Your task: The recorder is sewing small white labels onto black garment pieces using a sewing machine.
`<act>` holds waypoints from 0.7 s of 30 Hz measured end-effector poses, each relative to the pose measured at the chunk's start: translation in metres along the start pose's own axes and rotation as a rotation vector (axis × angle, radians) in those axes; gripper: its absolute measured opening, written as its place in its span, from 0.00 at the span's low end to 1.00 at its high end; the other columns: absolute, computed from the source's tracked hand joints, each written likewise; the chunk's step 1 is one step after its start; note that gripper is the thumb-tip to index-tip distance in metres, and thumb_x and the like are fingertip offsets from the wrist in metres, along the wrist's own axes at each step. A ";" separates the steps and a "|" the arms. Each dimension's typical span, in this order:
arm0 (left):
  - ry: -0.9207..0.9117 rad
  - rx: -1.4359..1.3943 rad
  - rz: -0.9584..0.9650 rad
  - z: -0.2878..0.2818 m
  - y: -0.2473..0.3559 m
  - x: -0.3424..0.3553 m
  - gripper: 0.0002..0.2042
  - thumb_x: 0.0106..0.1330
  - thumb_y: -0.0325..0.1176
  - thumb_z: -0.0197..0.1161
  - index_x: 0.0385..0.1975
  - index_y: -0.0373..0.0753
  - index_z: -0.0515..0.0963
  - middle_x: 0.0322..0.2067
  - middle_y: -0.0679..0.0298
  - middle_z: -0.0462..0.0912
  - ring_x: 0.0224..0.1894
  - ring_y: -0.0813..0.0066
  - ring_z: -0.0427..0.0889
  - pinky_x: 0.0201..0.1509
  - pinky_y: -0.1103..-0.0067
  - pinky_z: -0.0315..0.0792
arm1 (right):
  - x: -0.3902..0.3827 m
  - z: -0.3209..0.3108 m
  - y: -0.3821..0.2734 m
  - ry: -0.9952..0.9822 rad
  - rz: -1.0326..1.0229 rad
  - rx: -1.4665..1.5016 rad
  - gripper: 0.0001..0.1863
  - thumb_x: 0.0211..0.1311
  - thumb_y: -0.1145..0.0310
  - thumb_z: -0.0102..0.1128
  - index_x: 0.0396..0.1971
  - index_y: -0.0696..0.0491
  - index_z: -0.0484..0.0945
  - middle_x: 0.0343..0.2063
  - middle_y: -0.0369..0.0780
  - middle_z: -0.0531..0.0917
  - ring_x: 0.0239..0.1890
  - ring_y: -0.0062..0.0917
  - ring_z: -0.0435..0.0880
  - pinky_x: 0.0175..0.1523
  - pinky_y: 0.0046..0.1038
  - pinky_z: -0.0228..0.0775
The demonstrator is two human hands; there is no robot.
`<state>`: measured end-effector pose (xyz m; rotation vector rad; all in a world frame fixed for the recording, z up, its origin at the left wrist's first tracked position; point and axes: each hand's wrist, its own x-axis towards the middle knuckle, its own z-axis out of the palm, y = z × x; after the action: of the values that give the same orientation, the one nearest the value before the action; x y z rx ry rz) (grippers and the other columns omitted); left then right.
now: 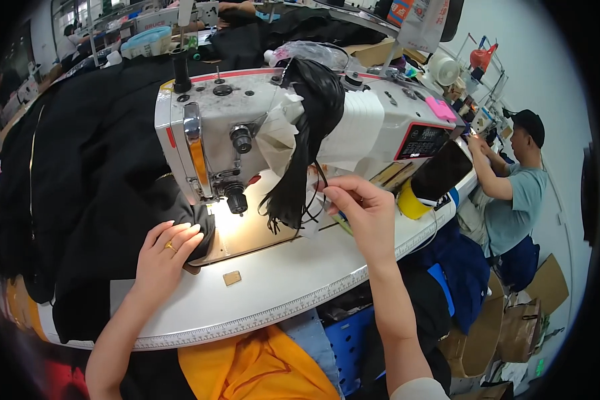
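Observation:
Beside the lit needle area of a white sewing machine (210, 100), my left hand (167, 253) lies with its fingers stretched out on black fabric (107, 193). A ring is on one finger. That fabric spreads over the left of the table and carries a metal zipper (33, 160). A bundle of thin black strips (320, 93) drapes over the machine's arm, its loose ends dangling in front. To the right of those ends, my right hand (365, 210) is closed in a pinch on one black strip.
A small tan piece (232, 278) lies on the white table (293, 293), which has a ruler tape along its edge. A black phone (441, 168) leans on a yellow holder (412, 203) at right. Orange cloth (260, 367) hangs below. A co-worker (517, 183) works at far right.

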<state>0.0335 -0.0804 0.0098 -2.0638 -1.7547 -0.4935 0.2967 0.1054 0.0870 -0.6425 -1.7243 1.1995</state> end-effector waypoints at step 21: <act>-0.079 -1.662 -0.699 -0.047 0.095 0.014 0.05 0.58 0.25 0.70 0.34 0.36 0.84 0.38 0.67 0.76 0.34 0.85 0.75 0.36 0.90 0.69 | -0.130 0.036 0.004 -0.470 0.239 0.044 0.03 0.58 0.75 0.69 0.30 0.57 0.83 0.24 0.31 0.82 0.22 0.07 0.74 0.26 0.12 0.62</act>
<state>0.1286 -0.1060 0.0513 -1.9580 -2.3368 -2.8288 0.3227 -0.0141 0.0298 -0.5824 -2.0382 1.6514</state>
